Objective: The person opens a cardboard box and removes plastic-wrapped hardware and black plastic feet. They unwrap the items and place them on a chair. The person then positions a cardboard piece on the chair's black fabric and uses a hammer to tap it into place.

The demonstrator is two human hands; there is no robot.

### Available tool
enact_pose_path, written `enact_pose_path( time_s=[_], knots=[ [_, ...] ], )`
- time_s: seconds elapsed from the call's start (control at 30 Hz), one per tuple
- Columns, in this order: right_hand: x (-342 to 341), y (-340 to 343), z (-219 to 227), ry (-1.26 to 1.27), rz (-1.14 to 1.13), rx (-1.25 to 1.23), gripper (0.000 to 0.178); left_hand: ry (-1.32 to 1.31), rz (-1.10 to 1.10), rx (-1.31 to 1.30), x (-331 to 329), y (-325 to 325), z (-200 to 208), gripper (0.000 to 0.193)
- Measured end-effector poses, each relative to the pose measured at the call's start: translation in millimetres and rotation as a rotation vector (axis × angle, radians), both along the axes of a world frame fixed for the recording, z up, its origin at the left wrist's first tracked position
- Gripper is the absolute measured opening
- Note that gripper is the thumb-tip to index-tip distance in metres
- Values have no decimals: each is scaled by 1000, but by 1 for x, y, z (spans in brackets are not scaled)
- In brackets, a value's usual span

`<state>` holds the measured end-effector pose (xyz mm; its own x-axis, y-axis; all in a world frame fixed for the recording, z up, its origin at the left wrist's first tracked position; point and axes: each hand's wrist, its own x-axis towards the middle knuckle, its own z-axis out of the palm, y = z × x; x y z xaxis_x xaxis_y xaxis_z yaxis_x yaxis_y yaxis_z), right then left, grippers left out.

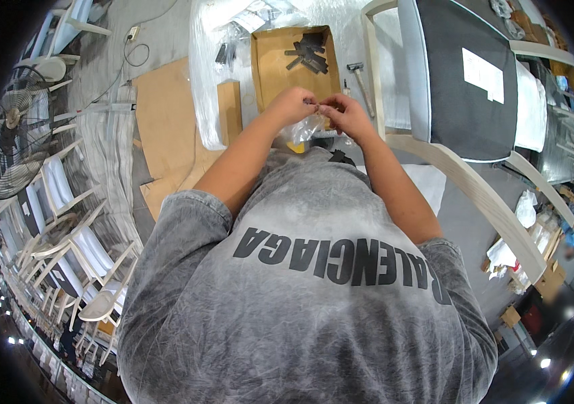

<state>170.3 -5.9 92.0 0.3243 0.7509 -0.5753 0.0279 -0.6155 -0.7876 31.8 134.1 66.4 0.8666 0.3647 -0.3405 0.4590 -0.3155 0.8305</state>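
A plastic-wrapped surface (206, 87) carries an open cardboard box (270, 75). Left of the box lie small dark pieces (225, 54) and a tan block (230, 111); right, a hammer (363, 89); beyond it, apparently, clear packets (250, 21).

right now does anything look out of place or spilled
Slightly: black strips lie crisscrossed in the open cardboard box, and dark pieces lie outside its left wall, looking scattered. No spill is visible.
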Motion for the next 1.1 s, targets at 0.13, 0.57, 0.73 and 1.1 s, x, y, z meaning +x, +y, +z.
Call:
enact_pose_path(
  time_s=[0.13,0.57,0.73,1.1],
  knots=[
    [2,2,8,39,-80,186,16,8,9,-116,6,1,18,21],
    [22,-29,114,728,-299,234,6,-417,345,-554,-26,18,120,20],
    [-8,-18,150,68,-153,267,19,-485,335,-461,-15,13,144,20],
    [4,-29,159,47,-116,394,13,-398,60,-282,-4,3,176,29]
  ],
)
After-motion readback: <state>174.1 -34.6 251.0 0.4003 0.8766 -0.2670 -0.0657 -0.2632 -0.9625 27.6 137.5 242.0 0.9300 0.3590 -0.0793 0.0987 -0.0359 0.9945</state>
